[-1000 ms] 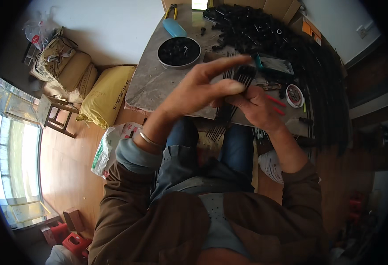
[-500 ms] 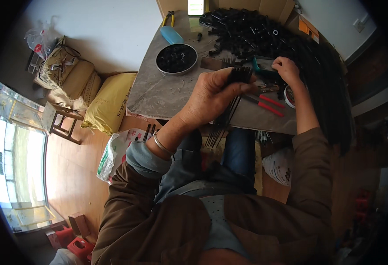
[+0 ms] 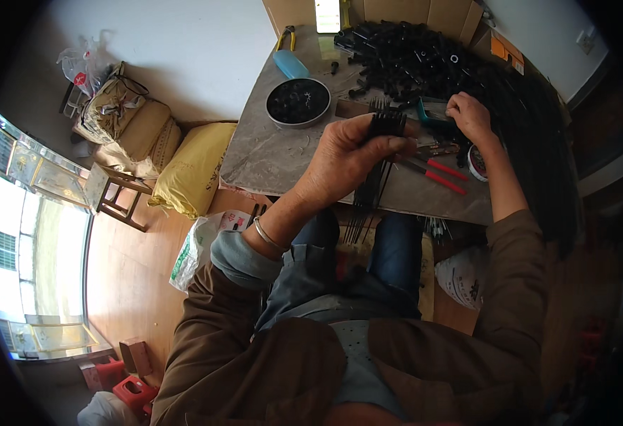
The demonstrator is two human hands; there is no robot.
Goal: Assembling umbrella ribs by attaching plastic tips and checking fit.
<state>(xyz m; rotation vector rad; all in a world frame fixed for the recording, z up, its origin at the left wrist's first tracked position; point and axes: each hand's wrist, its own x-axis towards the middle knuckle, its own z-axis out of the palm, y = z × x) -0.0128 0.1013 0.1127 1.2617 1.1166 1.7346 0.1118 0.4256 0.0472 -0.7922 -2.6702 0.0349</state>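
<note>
Presently, your left hand (image 3: 347,153) pinches a bundle of black rods (image 3: 386,126) between thumb and fingers, right of the bowl (image 3: 293,126) and nearer you. It covers part of the bundle; the lower ends blur together. Your right hand (image 3: 472,117), farther right of the bowl, is bent at the teal tray (image 3: 425,113). Its fingertips are hard to make out; whether they pinch anything cannot be told. It obscures part of the tray, and your forearm cuts off the tin (image 3: 475,162). Red pliers (image 3: 443,183) lie right of the bowl, toward you. The table (image 3: 254,160) is grey, veined and specked with debris. A heap (image 3: 411,60) of black parts spreads right of the bowl, its far side lost in shadow. Left of the bowl, a yellow sack (image 3: 196,167) rests on the wooden floor (image 3: 130,270).
</note>
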